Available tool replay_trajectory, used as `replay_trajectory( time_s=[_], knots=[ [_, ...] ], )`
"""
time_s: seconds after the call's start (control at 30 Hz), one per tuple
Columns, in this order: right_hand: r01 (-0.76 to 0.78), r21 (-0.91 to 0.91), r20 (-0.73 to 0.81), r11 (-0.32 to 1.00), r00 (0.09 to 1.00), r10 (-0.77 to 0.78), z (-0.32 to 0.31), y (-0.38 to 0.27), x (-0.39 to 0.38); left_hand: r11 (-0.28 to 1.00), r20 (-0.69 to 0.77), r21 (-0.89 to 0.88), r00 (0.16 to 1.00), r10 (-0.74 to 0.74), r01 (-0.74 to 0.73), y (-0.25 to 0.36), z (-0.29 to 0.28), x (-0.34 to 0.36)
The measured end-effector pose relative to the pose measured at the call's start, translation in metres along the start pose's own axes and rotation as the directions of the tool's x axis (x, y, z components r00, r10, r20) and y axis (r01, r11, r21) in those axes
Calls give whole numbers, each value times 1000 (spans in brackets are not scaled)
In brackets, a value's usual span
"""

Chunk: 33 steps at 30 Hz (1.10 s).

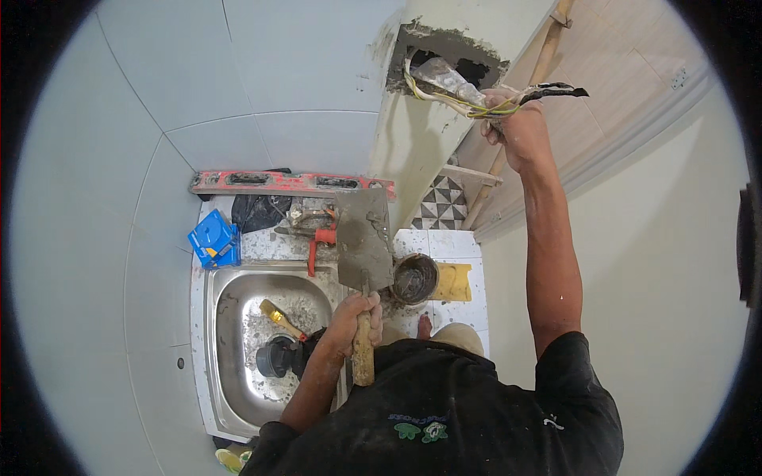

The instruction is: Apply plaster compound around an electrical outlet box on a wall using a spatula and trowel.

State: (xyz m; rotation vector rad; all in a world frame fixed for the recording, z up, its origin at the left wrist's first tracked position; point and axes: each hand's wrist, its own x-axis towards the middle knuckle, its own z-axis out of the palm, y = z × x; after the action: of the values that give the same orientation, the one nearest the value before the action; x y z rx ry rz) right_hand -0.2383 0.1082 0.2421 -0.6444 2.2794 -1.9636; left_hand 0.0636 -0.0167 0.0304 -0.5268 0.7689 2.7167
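Observation:
My left hand [355, 323] is closed round the wooden handle of a large rectangular trowel [364, 238]. Grey mortar coats its flat blade, which points away from me over the counter's edge. Up at the wall, my right hand [508, 119] is closed on what looks like a small trowel [448, 79] with a pale, mortar-smeared blade. Its handle is hidden in my fist. The blade lies in front of a rough opening [475, 73] edged with wet mortar. White and yellow-green wires [456, 101] come out of the opening and pass across my right hand.
A steel sink [230, 317] at left holds a brush [279, 317] and a dark grey plastic fitting [275, 358]. Beyond lie a red spirit level [278, 184], a blue box [214, 238] and red-handled tools [324, 236]. A mortar bucket [415, 279] stands on the floor.

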Motion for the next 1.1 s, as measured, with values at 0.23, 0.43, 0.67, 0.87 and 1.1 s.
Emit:
replay_trajectory(
  time_s=[0.23,0.43,0.67,0.87,1.1],
  knots=[
    [138,-208,-90,968,983,-160,6,10,4,999,-20,25,1000,20,-19,3,5,-3],
    [277,-537,-106,797,915,-389,6,19,1,1000,-16,-1,1000,27,-27,3,5,-2],
    [188,-620,-82,762,950,-301,-3,23,1,1000,-20,-4,1000,17,-17,4,9,-2],
    [170,-500,-81,849,967,-241,4,8,2,1000,3,-4,1000,11,-11,2,5,-1],
    [283,-593,-28,754,928,-370,3,6,3,1000,-4,-10,1000,3,-3,3,9,-2]
  ],
)
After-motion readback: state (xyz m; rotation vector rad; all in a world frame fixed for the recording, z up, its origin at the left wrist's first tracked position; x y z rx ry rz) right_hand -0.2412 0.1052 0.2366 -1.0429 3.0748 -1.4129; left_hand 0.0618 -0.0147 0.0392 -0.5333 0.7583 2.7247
